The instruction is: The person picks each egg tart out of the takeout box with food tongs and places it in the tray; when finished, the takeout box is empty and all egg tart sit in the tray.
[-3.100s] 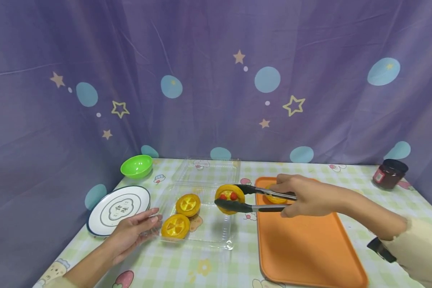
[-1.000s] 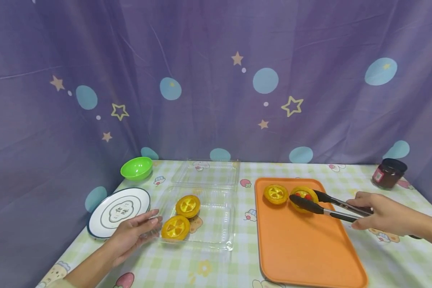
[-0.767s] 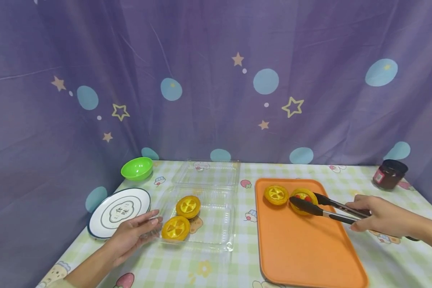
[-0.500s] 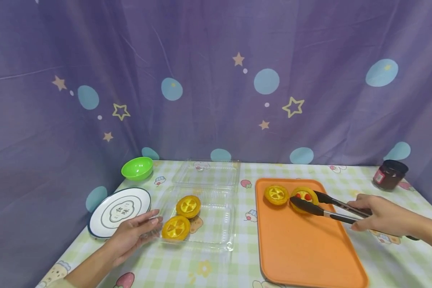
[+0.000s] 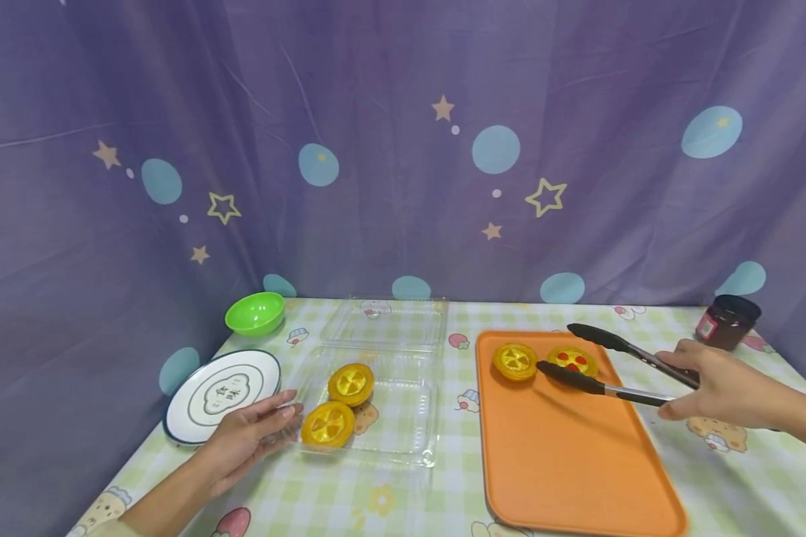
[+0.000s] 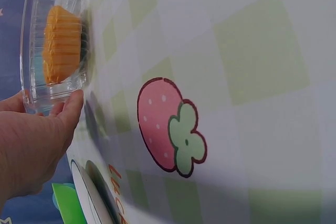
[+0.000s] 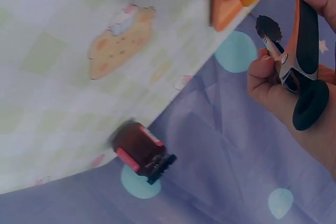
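My right hand (image 5: 719, 384) grips black-tipped metal tongs (image 5: 634, 395), their arms spread with nothing between them. The tips hover over the orange tray (image 5: 578, 462), one close to a tart with red dots on top (image 5: 573, 361). Beside it on the tray sits a plain yellow tart (image 5: 515, 362). My left hand (image 5: 242, 440) rests its fairly straight fingers against the near-left side of a clear plastic box (image 5: 396, 440) with its lid folded back. Inside that box lie two yellow tarts, one farther (image 5: 351, 384) and one nearer (image 5: 327, 425). In the right wrist view the tongs' black handle end (image 7: 310, 103) shows.
A white plate with a dark blue rim (image 5: 255, 365) is just left of my left hand. Behind it stands a green bowl (image 5: 255, 313). A dark jar with a black lid (image 5: 727, 322) stands at the far right. A purple curtain (image 5: 403, 149) hangs behind the table.
My right hand carried the red-dotted tart from over the box to the tray. The tongs have since spread and let it go; it lies flat there. My left hand has stayed put.
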`<state>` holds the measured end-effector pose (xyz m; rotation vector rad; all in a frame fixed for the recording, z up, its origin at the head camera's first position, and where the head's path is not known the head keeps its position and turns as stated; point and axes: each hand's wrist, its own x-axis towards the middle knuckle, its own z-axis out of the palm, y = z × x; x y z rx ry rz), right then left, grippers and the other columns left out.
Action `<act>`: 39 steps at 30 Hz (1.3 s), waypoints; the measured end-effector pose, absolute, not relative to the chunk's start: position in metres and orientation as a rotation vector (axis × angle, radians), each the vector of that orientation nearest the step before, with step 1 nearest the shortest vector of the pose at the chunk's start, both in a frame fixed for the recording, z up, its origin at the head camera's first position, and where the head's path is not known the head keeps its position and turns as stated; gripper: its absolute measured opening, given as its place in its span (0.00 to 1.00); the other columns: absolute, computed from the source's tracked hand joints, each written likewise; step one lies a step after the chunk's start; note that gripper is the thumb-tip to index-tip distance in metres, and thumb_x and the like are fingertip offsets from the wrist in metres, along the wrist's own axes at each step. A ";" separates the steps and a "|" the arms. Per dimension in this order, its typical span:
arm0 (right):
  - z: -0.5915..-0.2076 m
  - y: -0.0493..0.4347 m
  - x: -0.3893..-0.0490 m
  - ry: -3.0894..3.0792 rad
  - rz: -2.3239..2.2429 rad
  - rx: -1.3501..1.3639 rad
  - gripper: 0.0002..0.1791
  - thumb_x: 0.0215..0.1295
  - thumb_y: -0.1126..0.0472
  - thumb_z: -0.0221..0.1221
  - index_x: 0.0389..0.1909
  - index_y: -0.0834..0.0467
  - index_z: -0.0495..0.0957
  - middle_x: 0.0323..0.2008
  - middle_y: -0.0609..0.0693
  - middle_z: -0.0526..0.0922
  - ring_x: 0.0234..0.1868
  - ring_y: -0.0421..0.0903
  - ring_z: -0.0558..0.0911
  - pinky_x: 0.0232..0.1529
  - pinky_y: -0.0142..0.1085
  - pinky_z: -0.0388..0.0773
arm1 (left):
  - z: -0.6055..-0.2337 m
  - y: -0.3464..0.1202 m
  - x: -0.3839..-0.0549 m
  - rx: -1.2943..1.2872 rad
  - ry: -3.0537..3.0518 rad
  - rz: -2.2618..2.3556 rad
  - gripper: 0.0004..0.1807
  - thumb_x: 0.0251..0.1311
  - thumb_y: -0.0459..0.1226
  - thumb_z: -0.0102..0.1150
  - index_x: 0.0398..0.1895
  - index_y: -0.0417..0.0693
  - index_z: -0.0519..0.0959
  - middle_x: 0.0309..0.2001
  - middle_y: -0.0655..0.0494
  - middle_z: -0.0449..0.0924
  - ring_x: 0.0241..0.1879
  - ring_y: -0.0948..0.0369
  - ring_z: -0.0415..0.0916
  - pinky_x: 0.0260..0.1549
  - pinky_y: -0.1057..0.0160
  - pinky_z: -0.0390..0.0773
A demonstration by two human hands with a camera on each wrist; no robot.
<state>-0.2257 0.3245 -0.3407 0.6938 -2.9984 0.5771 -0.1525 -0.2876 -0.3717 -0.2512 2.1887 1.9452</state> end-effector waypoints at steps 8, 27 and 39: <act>-0.325 0.314 -0.225 -2.902 0.560 0.751 0.48 0.41 0.49 0.76 0.58 0.75 0.70 0.32 0.46 0.65 0.26 0.34 0.59 0.23 0.30 0.56 | -0.372 -0.288 -0.151 -0.242 2.186 1.944 0.35 0.69 0.43 0.54 0.72 0.36 0.56 0.68 0.37 0.62 0.63 0.50 0.69 0.58 0.56 0.76; -0.289 0.232 -0.226 -2.854 0.663 0.938 0.47 0.43 0.47 0.75 0.62 0.68 0.71 0.36 0.50 0.69 0.33 0.42 0.66 0.27 0.33 0.65 | -0.371 -0.287 -0.152 -0.270 2.203 1.924 0.35 0.68 0.44 0.54 0.72 0.37 0.56 0.68 0.39 0.64 0.60 0.53 0.72 0.58 0.54 0.75; -0.286 0.163 -0.235 -2.838 0.782 1.150 0.45 0.45 0.53 0.74 0.63 0.68 0.69 0.31 0.47 0.65 0.29 0.41 0.62 0.25 0.31 0.62 | -0.372 -0.287 -0.152 -0.253 2.200 1.932 0.35 0.69 0.44 0.54 0.72 0.36 0.56 0.68 0.39 0.64 0.60 0.52 0.72 0.58 0.54 0.75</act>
